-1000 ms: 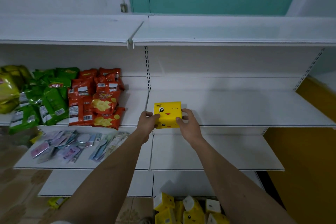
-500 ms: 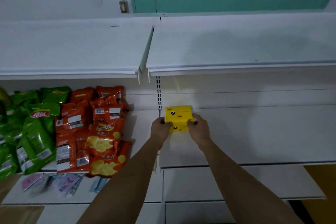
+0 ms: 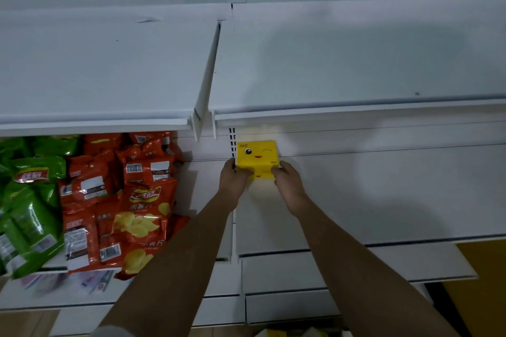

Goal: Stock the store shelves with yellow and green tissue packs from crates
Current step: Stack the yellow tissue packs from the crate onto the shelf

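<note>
— Counting the yellow tissue packs up on the shelving, how many do you get?

— One. A single yellow tissue pack [image 3: 257, 157], with a winking face printed on it, stands at the back left corner of the white middle shelf [image 3: 383, 194], close against the rear panel and just right of the slotted upright [image 3: 232, 142].

— And how many hands are on it?

— Two. The left hand [image 3: 232, 180] grips the pack's lower left edge, fingers curled round onto its front. The right hand [image 3: 289, 180] grips the lower right edge the same way, fingers wrapped onto the front. Both close on the pack from either side; neither is spread flat.

— Is the pack resting on the shelf or lifted?

— I cannot tell; the hands cover its bottom edge.

— What else is there to count?

— Two bare white boards of the top shelf [image 3: 342, 63] lie side by side above. On the left bay sit two kinds of snack: red chip bags [image 3: 142, 200], at least six, overlapping so an exact count is not possible, and green snack bags [image 3: 30, 200], several, partly cut off by the frame edge. Below them lie blurred flat packets [image 3: 90, 280], too smeared to number.

— Any more tissue packs?

— A sliver of yellow packaging [image 3: 276, 333] shows at the very bottom edge, between the forearms; how many pieces, I cannot tell.
</note>
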